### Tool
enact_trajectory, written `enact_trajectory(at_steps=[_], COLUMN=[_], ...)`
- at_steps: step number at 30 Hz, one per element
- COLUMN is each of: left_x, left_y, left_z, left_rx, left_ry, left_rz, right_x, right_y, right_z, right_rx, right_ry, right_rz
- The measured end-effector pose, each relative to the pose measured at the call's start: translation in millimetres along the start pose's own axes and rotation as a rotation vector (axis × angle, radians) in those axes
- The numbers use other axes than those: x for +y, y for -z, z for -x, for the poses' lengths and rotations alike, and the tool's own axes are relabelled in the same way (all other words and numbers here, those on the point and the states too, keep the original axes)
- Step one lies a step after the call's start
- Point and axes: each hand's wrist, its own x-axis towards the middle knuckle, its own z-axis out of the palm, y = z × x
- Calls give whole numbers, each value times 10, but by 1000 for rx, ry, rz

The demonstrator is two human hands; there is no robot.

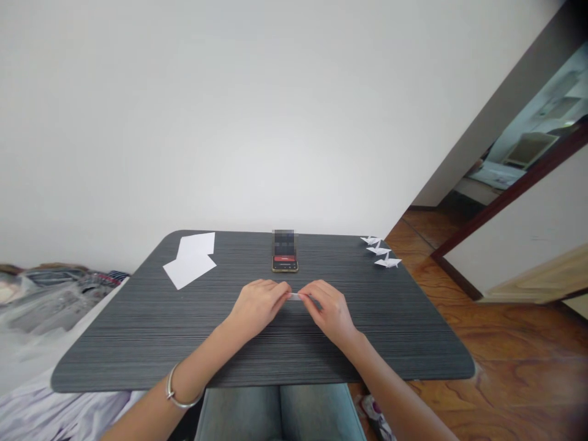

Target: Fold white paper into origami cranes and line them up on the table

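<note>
A small folded piece of white paper (294,297) is stretched between my two hands just above the dark table, near its middle. My left hand (261,304) pinches its left end, and my right hand (329,311) pinches its right end. Only a narrow strip of the paper shows; the fingers hide the rest. Beyond my hands a phone (285,252) with a lit screen lies on the table. Over at the far right stand three folded paper cranes (388,261) in a row. Loose white paper sheets (189,271) overlap at the far left.
The dark, wood-grained table (151,331) has rounded corners and meets a white wall (285,122) at the back. Clothes and bags (59,294) are heaped on the left. To the right are a wooden floor (514,349) and a doorway.
</note>
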Motion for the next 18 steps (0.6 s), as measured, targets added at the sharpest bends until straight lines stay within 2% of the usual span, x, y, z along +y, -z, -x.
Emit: enact_trajectory(at_steps=[4,10,18], left_x=[-74,-178,-267], left_y=[55,45,23], left_z=[-132,-273,-286], left_rx=[-23,-70,-138], left_ry=[19,14,11], left_rz=[67,202,339], right_x=[57,113,228], right_y=[19,27,-45], right_z=[-134,-282,-290], right_rx=[-31,-116,-190], right_ry=[-20,-18,-130], right_rz=[2,-4,-193])
